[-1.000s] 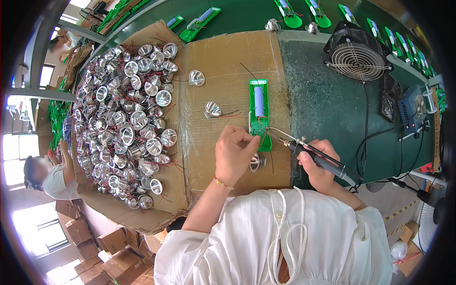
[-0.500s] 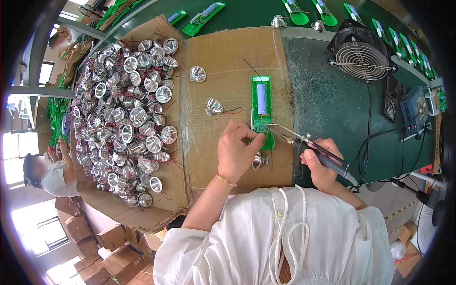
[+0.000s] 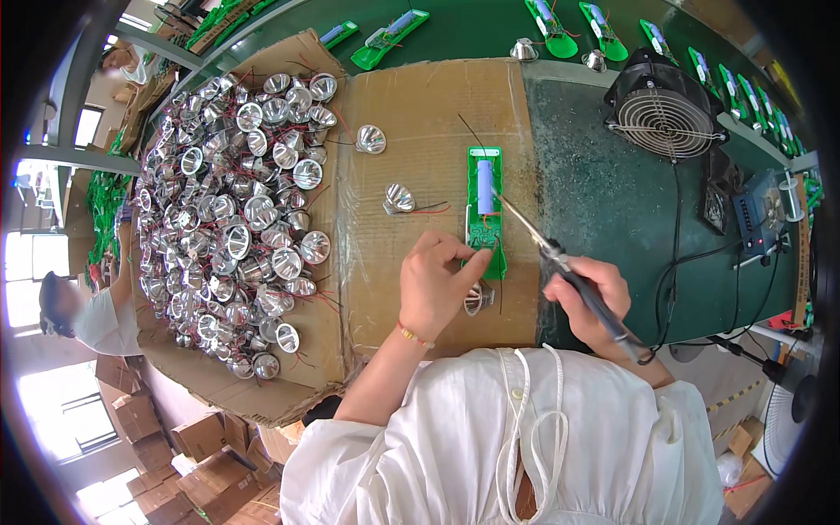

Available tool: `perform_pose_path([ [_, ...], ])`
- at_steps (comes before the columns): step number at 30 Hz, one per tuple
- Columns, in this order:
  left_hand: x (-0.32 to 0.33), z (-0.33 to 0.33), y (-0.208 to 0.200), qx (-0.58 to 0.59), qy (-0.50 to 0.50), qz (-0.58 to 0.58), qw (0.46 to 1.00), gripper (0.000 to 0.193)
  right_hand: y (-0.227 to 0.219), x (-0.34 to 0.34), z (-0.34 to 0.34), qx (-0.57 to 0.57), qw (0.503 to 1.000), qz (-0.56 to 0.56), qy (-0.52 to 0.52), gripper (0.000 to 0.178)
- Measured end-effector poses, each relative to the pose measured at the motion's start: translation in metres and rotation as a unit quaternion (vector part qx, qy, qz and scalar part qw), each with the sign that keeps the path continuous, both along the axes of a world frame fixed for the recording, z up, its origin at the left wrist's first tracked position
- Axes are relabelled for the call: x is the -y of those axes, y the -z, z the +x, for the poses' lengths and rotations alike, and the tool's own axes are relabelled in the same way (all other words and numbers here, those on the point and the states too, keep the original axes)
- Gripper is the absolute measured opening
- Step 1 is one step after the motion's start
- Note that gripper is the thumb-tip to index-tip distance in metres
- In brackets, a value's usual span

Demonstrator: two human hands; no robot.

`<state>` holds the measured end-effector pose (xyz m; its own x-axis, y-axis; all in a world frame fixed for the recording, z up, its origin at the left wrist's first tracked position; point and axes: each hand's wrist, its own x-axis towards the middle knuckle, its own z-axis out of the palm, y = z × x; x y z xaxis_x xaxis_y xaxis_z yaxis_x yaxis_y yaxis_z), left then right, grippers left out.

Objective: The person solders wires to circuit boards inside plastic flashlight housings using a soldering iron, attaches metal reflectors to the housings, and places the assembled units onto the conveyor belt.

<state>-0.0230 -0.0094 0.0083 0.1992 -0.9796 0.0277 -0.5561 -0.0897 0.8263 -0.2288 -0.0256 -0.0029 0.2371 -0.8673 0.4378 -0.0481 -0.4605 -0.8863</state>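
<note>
We have the battery (image 3: 486, 185) seated in the green housing (image 3: 499, 263) on the cardboard (image 3: 420, 114), a reflector (image 3: 473, 301) below seemingly unfitted, our left hand (image 3: 433, 280) pinched narrow, contents unclear, our right hand (image 3: 584, 322) gripping a soldering iron (image 3: 598, 304).

A black fan (image 3: 665, 122) stands on the green table (image 3: 604, 192), cardboard boxes (image 3: 214, 483) piled lower left.

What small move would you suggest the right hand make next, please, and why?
Perhaps the right hand should ease the soldering iron away from the blue cell: its tip appears beside the cell, though contact is unclear, while the left hand is near the circuit board.
</note>
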Motion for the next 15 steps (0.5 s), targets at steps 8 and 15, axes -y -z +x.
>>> perform_pose_path([
  [8, -0.008, 0.0, 0.005, -0.016, -0.069, -0.019, 0.997, 0.017, -0.004, 0.049, 0.049, -0.13, 0.972, -0.175, -0.093, 0.047],
  [15, -0.008, 0.004, 0.015, -0.021, -0.049, -0.013, 0.998, 0.014, 0.004, 0.053, 0.057, -0.168, 0.964, -0.191, -0.071, 0.039],
])
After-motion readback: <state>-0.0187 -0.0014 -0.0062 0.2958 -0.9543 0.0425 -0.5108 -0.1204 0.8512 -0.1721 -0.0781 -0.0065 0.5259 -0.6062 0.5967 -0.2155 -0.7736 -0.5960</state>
